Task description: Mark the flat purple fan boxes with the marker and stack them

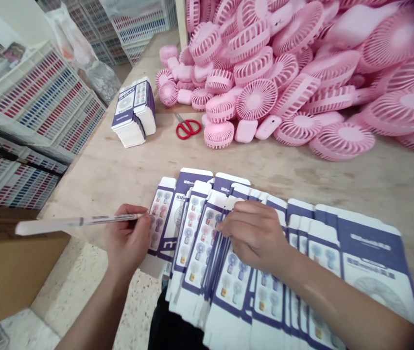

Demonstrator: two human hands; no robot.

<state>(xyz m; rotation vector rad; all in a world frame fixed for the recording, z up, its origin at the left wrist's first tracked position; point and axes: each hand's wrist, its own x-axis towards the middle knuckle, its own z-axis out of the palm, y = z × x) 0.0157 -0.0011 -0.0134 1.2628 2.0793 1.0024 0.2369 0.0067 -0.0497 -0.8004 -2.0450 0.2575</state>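
Observation:
A pen (94, 219) with a long pale barrel lies in my left hand (130, 238), its tip against the leftmost flat box (160, 214). The fingers of that hand are closed round it. My right hand (254, 233) rests with bent fingers on the spread row of flat purple-and-white boxes (201, 238), which carry small fan pictures. Its fingertips are pressed together at a box edge; whatever they pinch is too small to make out. The row overlaps from the left hand to the lower right.
Pink handheld fans (256, 99) are heaped across the back of the wooden table (119, 170). Red-handled scissors (188, 129) and stacked folded boxes (134, 112) lie at the back left. White crates (43, 97) and a cardboard box (10, 267) stand left of the table.

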